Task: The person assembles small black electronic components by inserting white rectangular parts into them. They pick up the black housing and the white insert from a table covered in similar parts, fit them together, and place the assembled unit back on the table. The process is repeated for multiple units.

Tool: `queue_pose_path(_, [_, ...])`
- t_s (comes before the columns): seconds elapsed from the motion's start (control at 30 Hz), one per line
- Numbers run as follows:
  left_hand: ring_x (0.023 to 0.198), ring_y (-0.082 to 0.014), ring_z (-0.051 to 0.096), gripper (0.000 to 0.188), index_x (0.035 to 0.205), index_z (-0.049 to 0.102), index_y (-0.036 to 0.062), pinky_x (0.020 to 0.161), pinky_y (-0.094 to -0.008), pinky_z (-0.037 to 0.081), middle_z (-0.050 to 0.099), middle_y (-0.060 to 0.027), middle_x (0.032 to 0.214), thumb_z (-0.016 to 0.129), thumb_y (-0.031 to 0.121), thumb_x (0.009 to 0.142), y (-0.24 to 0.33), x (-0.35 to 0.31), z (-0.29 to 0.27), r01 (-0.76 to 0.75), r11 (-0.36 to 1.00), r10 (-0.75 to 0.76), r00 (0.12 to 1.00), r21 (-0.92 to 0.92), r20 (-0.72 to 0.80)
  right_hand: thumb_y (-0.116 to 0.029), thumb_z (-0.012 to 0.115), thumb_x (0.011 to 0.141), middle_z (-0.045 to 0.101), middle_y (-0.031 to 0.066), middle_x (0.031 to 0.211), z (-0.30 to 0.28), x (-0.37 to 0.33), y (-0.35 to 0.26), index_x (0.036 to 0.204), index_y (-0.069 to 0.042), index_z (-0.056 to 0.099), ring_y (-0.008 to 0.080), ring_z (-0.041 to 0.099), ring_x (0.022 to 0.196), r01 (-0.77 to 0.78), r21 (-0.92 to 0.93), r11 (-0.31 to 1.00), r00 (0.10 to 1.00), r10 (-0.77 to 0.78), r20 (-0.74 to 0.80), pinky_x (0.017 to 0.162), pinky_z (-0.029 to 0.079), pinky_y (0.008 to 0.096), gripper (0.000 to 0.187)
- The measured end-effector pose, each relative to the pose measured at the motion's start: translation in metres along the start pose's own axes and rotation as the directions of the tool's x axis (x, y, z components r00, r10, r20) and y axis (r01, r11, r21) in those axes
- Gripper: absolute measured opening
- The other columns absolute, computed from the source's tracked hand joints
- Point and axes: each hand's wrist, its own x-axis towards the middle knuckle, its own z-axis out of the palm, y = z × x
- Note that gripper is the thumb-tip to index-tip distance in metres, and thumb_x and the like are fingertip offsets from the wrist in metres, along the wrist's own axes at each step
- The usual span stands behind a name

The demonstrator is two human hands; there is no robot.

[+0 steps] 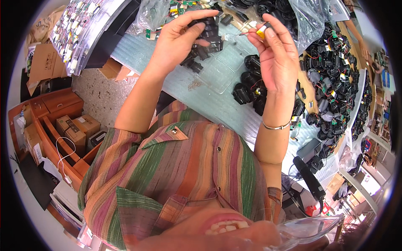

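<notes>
Between the fingertips of my right hand [276, 58] is a small yellow-and-black battery [262, 31]. Thin red and black wires run from it toward the left. My left hand [178, 42] is raised beside several black plastic parts [209, 33], its index finger stretched out and thumb apart from it. No held thing shows in that hand, though some fingers are partly hidden. Under the gap between my hands lies a clear plastic tray [217, 75] on the pale foam-covered table [176, 88]. Black rounded housings [247, 85] with wires sit near my right wrist.
A large heap of black housings with wires and green boards [328, 88] fills the right side. Clear plastic bags [310, 25] lie at the back. At left stand a rack of small batteries [79, 33], cardboard boxes [73, 129] and a wooden drawer unit [58, 104]. Small metal bits [194, 85] lie on the foam.
</notes>
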Motion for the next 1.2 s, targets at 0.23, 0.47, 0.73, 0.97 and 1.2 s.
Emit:
queue_pose_path(0.23, [0.103, -0.0101, 0.060, 0.028, 0.118, 0.073, 0.0106, 0.078, -0.0226, 0.053, 0.063, -0.0030, 0.121, 0.052, 0.003, 0.100, -0.013, 0.001, -0.005, -0.049, 0.969, 0.041, 0.998, 0.241, 0.038, -0.005, 0.061, 0.098, 0.067, 0.0077, 0.099, 0.024, 0.005, -0.021, 0.123, 0.002, 0.058, 0.0146, 0.069, 0.082, -0.049, -0.027, 0.998, 0.991, 0.046, -0.123, 0.075, 0.058, 0.0264, 0.027])
queue_pose_path(0.47, [0.095, -0.0075, 0.060, 0.022, 0.113, 0.074, 0.0077, 0.073, -0.0229, 0.051, 0.067, 0.0009, 0.106, 0.065, 0.021, 0.097, -0.012, 0.004, 0.020, -0.156, 0.902, 0.076, 0.975, 0.403, 0.207, -0.006, 0.061, 0.098, 0.067, 0.0034, 0.101, 0.025, 0.019, 0.012, 0.124, 0.000, 0.059, 0.0106, 0.066, 0.082, 0.041, -0.213, 0.976, 0.999, -0.039, 0.014, 0.073, 0.055, 0.0256, 0.026])
queue_pose_path(0.73, [0.088, -0.0119, 0.066, 0.032, 0.123, 0.062, -0.0014, 0.067, -0.0248, 0.053, 0.068, -0.0071, 0.099, 0.055, 0.022, 0.103, 0.001, 0.018, 0.021, 0.241, 0.844, -0.178, 0.969, -0.478, 0.173, -0.036, 0.045, 0.106, 0.064, 0.0082, 0.109, 0.018, -0.014, 0.033, 0.135, -0.002, 0.051, 0.0165, 0.062, 0.097, -0.277, 0.008, 0.961, 0.953, 0.274, 0.128, 0.093, 0.048, 0.0339, 0.045])
queue_pose_path(0.97, [0.090, -0.0157, 0.067, 0.033, 0.125, 0.061, -0.0018, 0.067, -0.0257, 0.055, 0.065, -0.0074, 0.110, 0.056, 0.022, 0.103, -0.008, 0.016, 0.016, 0.211, 0.816, -0.229, 0.973, -0.538, 0.035, -0.005, 0.064, 0.095, 0.063, 0.0088, 0.114, -0.002, -0.031, 0.025, 0.128, 0.001, 0.057, 0.0149, 0.062, 0.098, -0.165, 0.161, 0.973, 0.986, 0.167, 0.003, 0.087, 0.054, 0.0329, 0.035])
queue_pose_path(1.2, [0.087, -0.0076, 0.062, 0.023, 0.117, 0.070, 0.0047, 0.064, -0.0216, 0.050, 0.067, -0.0013, 0.106, 0.056, 0.015, 0.101, 0.000, 0.004, 0.008, 0.321, 0.939, -0.341, 0.918, 0.125, 0.202, 0.002, 0.068, 0.091, 0.064, 0.0106, 0.115, -0.008, -0.030, 0.015, 0.127, 0.001, 0.059, 0.0148, 0.064, 0.097, 0.091, 0.164, 0.982, 0.981, -0.060, -0.185, 0.086, 0.056, 0.0314, 0.037])
